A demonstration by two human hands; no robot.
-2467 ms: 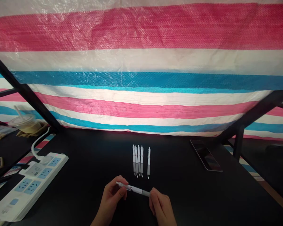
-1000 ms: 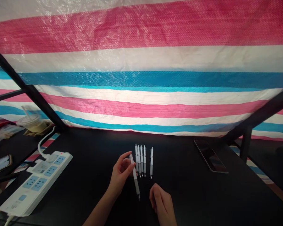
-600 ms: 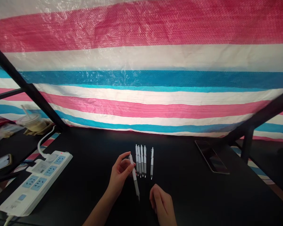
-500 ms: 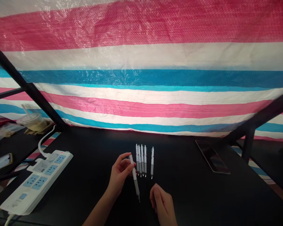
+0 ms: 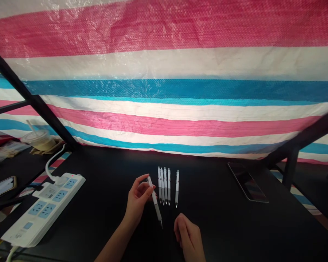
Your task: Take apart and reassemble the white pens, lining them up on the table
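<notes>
My left hand grips a white and grey click pen near its upper end. The pen slants, with its tip pointing down toward me and to the right. My right hand rests curled on the black table, its fingers folded in; whatever they may hold is hidden. Just beyond my hands, several matching pens lie side by side with their tips toward me. One more pen lies a little apart, to the right of that row.
At the left lies a white power strip with a plug and cord. A dark phone lies at the right. Farther left are a lit phone and a lidded cup. A striped plastic sheet hangs behind the black table.
The pen in my left hand has tilted slightly more, its top shifting left and its tip rising a little. My right hand has stayed in place.
</notes>
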